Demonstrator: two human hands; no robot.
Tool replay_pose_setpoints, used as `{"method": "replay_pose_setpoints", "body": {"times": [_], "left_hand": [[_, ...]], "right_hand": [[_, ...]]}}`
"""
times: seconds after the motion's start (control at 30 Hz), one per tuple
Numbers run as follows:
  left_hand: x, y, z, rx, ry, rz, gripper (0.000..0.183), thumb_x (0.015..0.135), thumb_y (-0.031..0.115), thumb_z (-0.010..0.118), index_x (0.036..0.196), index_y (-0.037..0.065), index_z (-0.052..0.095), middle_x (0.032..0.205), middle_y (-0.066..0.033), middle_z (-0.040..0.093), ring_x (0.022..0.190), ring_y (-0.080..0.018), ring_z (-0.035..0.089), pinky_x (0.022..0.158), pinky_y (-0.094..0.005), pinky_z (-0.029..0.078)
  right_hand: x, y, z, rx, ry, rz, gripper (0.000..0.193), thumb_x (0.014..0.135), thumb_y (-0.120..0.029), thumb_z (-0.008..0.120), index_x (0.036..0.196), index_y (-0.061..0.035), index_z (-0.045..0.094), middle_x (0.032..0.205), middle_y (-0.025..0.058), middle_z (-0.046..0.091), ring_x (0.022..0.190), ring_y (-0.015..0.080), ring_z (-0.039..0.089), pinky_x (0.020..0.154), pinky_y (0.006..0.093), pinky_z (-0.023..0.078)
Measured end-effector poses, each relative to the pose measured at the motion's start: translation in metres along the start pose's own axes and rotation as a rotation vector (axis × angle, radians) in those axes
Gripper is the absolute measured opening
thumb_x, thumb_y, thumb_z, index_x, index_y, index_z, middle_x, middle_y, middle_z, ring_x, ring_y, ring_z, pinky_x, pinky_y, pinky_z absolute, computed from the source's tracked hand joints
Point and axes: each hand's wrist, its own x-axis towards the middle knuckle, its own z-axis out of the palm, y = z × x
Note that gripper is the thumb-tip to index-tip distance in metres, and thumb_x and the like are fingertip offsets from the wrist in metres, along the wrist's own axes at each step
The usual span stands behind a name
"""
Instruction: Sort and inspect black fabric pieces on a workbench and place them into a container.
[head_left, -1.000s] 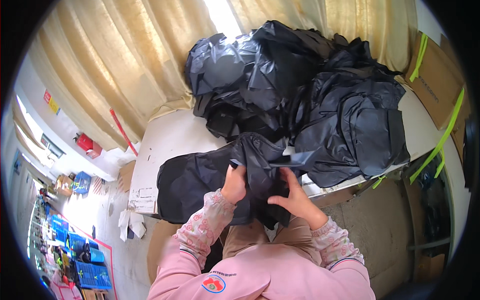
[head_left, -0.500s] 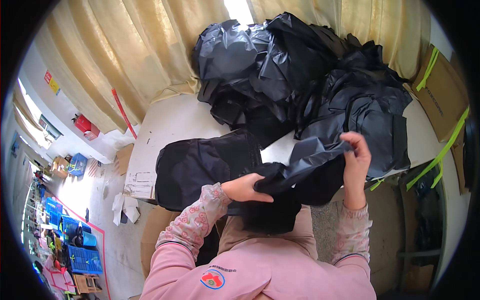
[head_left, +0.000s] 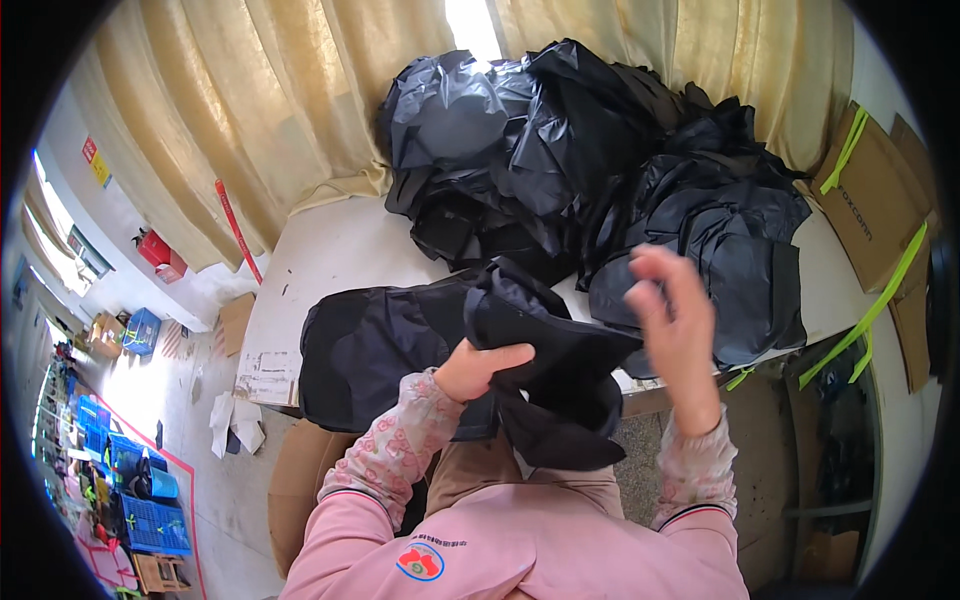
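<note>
My left hand grips a black fabric piece by its near-left side, thumb laid on top. The piece hangs partly folded over the table's front edge and in front of my lap, and its shape suggests an open pouch. My right hand is raised just right of it, fingers loosely apart and slightly blurred, holding nothing. Under and beside my left wrist lies a flat stack of black fabric panels with rounded corners. Beyond my right hand sits a pile of dark, shiny-backed panels.
A large heap of crumpled black material fills the back of the white table, against beige curtains. Flattened cardboard with lime-green straps leans at the right. Blue crates stand on the floor at far left.
My right hand has let go of the fabric's shiny edge and lifted away from it. The piece has fallen open and turned in my left hand, which stays on it.
</note>
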Motion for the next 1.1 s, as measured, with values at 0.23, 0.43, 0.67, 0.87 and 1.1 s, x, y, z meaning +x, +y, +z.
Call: {"method": "replay_pose_setpoints", "body": {"times": [0.23,0.43,0.67,0.87,1.1], "left_hand": [[0.014,0.006,0.017,-0.108,0.025,0.181,0.044,0.1,0.034,0.053,0.128,0.0,0.053,0.121,-0.0062,0.061,0.106,-0.0129,0.059,0.094,-0.0284,0.047],[0.009,0.025,-0.009,0.034,0.038,0.136,0.014,0.094,0.008,0.059,0.105,0.001,0.063,0.102,-0.0039,0.067,0.095,-0.0119,0.063,0.088,-0.0268,0.05],[-0.014,0.06,-0.014,0.114,-0.042,0.246,0.033,0.086,0.0,0.065,0.119,0.003,0.063,0.106,-0.0085,0.068,0.099,-0.0186,0.064,0.09,-0.0312,0.051],[0.0,0.074,-0.022,1.049,0.016,0.311,0.014,0.084,0.014,0.071,0.086,0.0,0.068,0.071,-0.0049,0.062,0.068,-0.0102,0.059,0.063,-0.0245,0.047],[-0.007,-0.01,-0.091,0.834,0.005,-0.049,0.031,0.088,0.011,0.067,0.116,0.002,0.056,0.088,-0.0034,0.062,0.075,-0.0091,0.06,0.067,-0.0234,0.049]], "right_hand": [[-0.04,-0.01,0.047,-0.027,-0.177,-0.102,0.029,0.083,-0.016,0.071,0.108,-0.0053,0.062,0.084,0.0105,0.061,0.069,0.0299,0.059,0.062,0.0395,0.047],[-0.033,-0.015,0.04,0.054,-0.343,-0.177,0.02,0.083,-0.017,0.072,0.099,-0.0063,0.065,0.076,0.0108,0.059,0.063,0.0298,0.06,0.056,0.0374,0.047],[-0.009,-0.005,0.004,-0.095,-0.376,-0.168,0.018,0.08,-0.02,0.074,0.089,-0.006,0.065,0.074,0.0098,0.061,0.061,0.0301,0.06,0.054,0.0353,0.047],[0.003,-0.019,0.0,-0.149,-0.477,-0.225,0.019,0.079,-0.021,0.074,0.088,-0.0073,0.064,0.074,0.0106,0.064,0.064,0.0313,0.063,0.054,0.0365,0.048],[0.046,-0.013,-0.02,-0.073,-0.12,0.008,0.013,0.089,-0.012,0.067,0.091,-0.0005,0.061,0.068,0.0114,0.057,0.059,0.0153,0.055,0.058,0.0263,0.043]]}}
